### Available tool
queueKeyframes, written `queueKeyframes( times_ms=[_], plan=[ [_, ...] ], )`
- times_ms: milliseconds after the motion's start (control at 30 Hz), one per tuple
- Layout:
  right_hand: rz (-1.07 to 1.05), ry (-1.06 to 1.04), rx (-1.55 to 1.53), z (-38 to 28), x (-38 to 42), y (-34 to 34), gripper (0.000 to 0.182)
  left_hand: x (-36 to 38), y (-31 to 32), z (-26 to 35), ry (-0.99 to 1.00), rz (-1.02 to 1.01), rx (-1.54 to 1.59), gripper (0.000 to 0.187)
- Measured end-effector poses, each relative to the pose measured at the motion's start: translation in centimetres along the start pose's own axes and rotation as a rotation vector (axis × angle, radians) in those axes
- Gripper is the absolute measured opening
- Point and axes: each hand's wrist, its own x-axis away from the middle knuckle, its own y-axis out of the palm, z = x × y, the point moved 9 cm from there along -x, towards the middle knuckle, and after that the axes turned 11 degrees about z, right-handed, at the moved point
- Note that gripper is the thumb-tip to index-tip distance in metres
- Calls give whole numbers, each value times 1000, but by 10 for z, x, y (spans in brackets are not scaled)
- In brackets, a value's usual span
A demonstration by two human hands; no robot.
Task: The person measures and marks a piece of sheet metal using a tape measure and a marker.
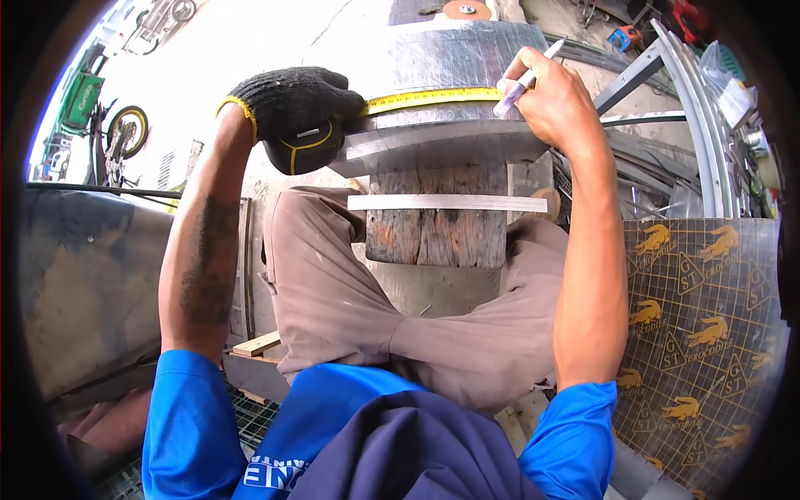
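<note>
My left hand (pixel 293 104), in a black knitted glove with a yellow cuff, is closed on a black and yellow tape measure (pixel 307 150). Its yellow blade (pixel 433 99) runs rightward across a shiny bent metal sheet (pixel 467 54). In my bare right hand (pixel 546 96) is a white marker pen (pixel 533 73), slanted, held near the blade's right end. The lower end of the pen is close to the sheet's edge. Under the sheet lies a worn wooden block (pixel 437 225), and a thin pale metal strip (pixel 446 202) rests across it, between my knees.
On the right stands a grey metal frame (pixel 692 117), with metal bars behind it. A patterned crocodile-print panel (pixel 692 333) is at lower right. A grinding disc (pixel 468 10) sits beyond the sheet. To the left are a large dark metal panel (pixel 92 283) and a parked motorbike (pixel 117 146).
</note>
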Motion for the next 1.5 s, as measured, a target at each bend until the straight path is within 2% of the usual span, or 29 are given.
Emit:
queueKeyframes(
  times_ms=[167, 233, 367, 433, 533, 567, 633, 767, 833, 867, 933, 1067, 1133, 1167, 1233, 1367, 1500],
  plan=[
    [-29, -29, 1, 0, -1, 2, 15, 2, 1, -2, -89, -12, 5, 43],
    [-30, -27, -13, -2, -1, 2, 15, 2, 0, 10, 55, -13, -96, 43],
    [-27, -16, 14, 0, -1, 1, 16, 3, -1, 13, 179, -12, -120, 37],
    [-32, -17, 12, 1, -1, 2, 17, 5, 2, 28, 530, 26, -378, 31],
    [-41, -38, 13, 0, -2, 3, 18, 4, 4, 28, 585, -97, -295, 30],
    [-42, -35, 18, 0, -1, 2, 18, 3, 4, 30, 584, -96, -295, 30],
    [-41, -33, 24, -1, -1, 2, 18, -5, 5, 19, 314, -153, -137, 33],
    [-24, -44, 45, -1, -1, 1, 16, -4, 6, 18, 296, -163, -49, 33],
    [-14, -53, 46, -2, -1, 0, 15, -12, 2, 1, 140, -62, -124, 34],
    [-11, -53, 43, -2, 0, 0, 15, -13, 0, -2, 140, -62, -124, 34],
    [-9, -53, 40, -3, 0, 0, 14, -8, 0, 13, 404, -81, -267, 35],
    [-30, -48, 38, -3, 0, 2, 15, -2, 1, 24, 336, -95, -358, 40],
    [-30, -72, 26, -5, -1, 2, 14, -2, -1, 7, -95, -77, -147, 47],
    [-34, -61, 39, -5, -1, 2, 15, -1, 0, 9, -103, -74, -143, 47],
    [-51, -35, 59, -3, -2, 3, 16, 0, -8, 16, -1, 25, -378, 53],
    [-65, -2, 49, -3, -2, 3, 18, 0, -8, 9, -65, -4, -295, 54],
    [-56, -14, 49, -3, -3, 3, 18, 1, -8, 13, 69, -43, -334, 55]
  ],
)
